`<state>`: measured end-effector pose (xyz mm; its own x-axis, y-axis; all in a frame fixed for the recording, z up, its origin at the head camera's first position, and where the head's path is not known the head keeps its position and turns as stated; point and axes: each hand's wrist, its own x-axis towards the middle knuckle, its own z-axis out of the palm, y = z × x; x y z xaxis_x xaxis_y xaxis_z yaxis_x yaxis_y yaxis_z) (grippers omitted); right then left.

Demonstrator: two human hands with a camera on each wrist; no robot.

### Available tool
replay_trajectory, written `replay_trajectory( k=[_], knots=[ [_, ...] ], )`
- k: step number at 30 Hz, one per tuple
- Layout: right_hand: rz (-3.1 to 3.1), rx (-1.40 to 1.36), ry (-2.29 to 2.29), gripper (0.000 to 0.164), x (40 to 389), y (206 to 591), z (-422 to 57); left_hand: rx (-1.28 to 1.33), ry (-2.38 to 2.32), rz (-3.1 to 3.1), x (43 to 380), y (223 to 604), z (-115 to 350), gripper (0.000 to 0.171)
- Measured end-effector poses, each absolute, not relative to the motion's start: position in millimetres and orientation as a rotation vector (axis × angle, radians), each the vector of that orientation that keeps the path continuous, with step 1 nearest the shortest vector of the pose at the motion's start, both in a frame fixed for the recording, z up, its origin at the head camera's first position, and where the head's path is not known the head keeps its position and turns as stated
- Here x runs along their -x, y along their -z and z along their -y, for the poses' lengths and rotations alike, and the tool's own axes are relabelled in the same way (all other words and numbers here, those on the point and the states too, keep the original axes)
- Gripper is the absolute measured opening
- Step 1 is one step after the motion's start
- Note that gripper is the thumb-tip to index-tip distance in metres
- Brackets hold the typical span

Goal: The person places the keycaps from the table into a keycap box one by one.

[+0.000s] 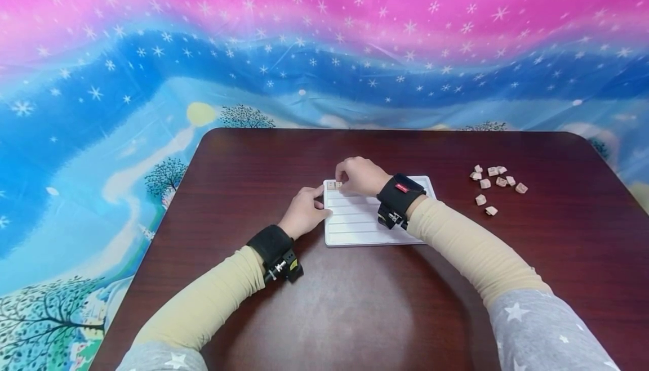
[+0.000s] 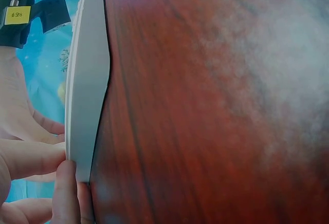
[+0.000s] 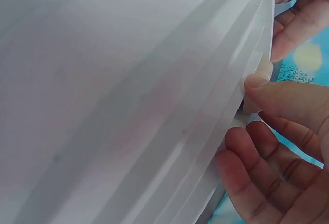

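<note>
The right hand reaches over the tray from the near right, its wrist bent and the fingers pointing down at the far left corner. Its grip is closed on a small block, the thumb pressed flat against it and the other fingers loosely curled. That block sits in the farthest row, just right of a second block in the corner. The left hand comes in from the near left and grips the tray's left edge, thumb on the rim and fingers at the outer side.

The tray is smooth, white and rectangular, with rounded corners and straight ridges running left to right. Both blocks are pale cream with small dark marks. More loose blocks, chunky and tapered, lie scattered at odd angles well to the right of the tray on the table, whose reddish-brown surface shows streaky grain and a glossy sheen. Wrinkled cream sleeves cover both forearms.
</note>
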<state>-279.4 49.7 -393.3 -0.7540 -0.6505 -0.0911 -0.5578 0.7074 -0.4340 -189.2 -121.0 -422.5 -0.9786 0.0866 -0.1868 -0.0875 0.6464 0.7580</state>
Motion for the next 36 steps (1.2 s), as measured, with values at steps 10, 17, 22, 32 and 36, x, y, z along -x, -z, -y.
replay_trajectory(
  k=[10, 17, 22, 32, 36],
  knots=[
    [-2.676, 0.932, 0.569, 0.011, 277.8, 388.7, -50.1, -0.006, -1.238, -2.666, 190.1, 419.6, 120.6, 0.069],
    [-2.678, 0.938, 0.563, 0.015, 277.2, 389.1, -51.7, -0.013, -1.234, -2.674, 189.3, 420.4, 120.9, 0.068],
    [-2.680, 0.930, 0.547, 0.018, 275.5, 391.7, -54.5, -0.019, -1.234, -2.671, 188.8, 422.5, 120.1, 0.069],
    [-2.659, 0.882, 0.571, 0.028, 273.6, 390.6, -64.2, -0.007, -1.239, -2.670, 187.0, 422.8, 119.2, 0.069],
    [-2.659, 0.887, 0.568, 0.030, 272.5, 390.1, -68.6, -0.001, -1.239, -2.665, 186.4, 423.0, 119.6, 0.069]
  ],
)
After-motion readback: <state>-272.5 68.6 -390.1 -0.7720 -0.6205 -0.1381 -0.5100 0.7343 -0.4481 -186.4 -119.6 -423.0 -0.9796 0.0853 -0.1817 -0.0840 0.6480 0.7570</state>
